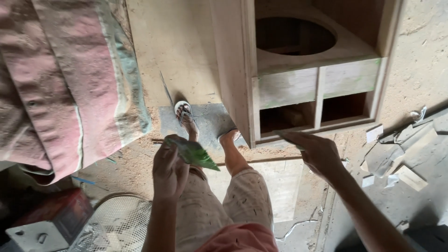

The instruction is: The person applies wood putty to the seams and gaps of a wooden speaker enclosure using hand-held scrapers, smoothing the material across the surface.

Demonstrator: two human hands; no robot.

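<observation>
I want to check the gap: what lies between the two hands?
In the head view, between the left hand, holding a green sheet, and the right hand, only the person's leg and dusty floor show.

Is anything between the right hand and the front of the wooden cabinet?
Nothing visible. The right hand reaches, fingers extended, toward the lower front of the wooden cabinet, with open air between. The left hand holds a green sheet.

Crumpled green sheet (196, 154), pinched at one end, its pointed tip slanting down-right above sawdusty floor.
</observation>
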